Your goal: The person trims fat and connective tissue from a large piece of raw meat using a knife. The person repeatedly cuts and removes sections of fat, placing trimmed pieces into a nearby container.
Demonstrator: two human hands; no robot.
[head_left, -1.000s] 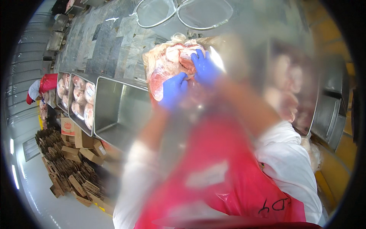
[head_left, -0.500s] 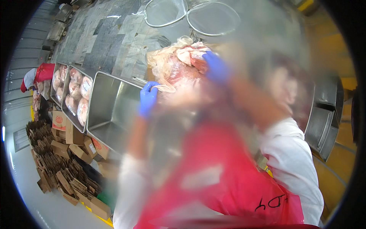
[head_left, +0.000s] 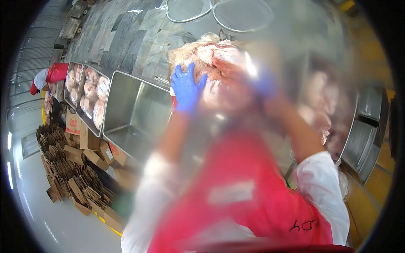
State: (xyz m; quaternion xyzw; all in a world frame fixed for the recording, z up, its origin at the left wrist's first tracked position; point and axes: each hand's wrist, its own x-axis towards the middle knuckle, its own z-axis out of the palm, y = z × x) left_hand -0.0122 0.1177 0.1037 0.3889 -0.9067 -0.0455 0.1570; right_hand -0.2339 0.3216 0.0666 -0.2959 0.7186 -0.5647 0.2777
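Observation:
My left hand (head_left: 185, 90), in a blue glove, lies open with its fingers spread on the near left side of a pile of raw meat (head_left: 215, 90). Pale, crumpled plastic film (head_left: 182, 55) shows along the pile's far left edge. My right hand (head_left: 266, 83), also gloved in blue, is at the right side of the meat. Blur hides its fingers, and a bright white streak lies just beyond them; I cannot make out what it is.
Left of the meat stands a deep steel tub (head_left: 135, 109), then a steel tub (head_left: 104, 130) with wrapped meat pieces. A blurred tub (head_left: 342, 145) at right holds more meat. Cardboard boxes (head_left: 76, 154) lie lower left. Two round hoops (head_left: 244, 31) are beyond. A person (head_left: 57, 74) bends at far left.
My left hand has let go of the film edge and spread flat on the meat. My right hand has moved right and nearer. More red meat shows, and the whole view has shifted slightly.

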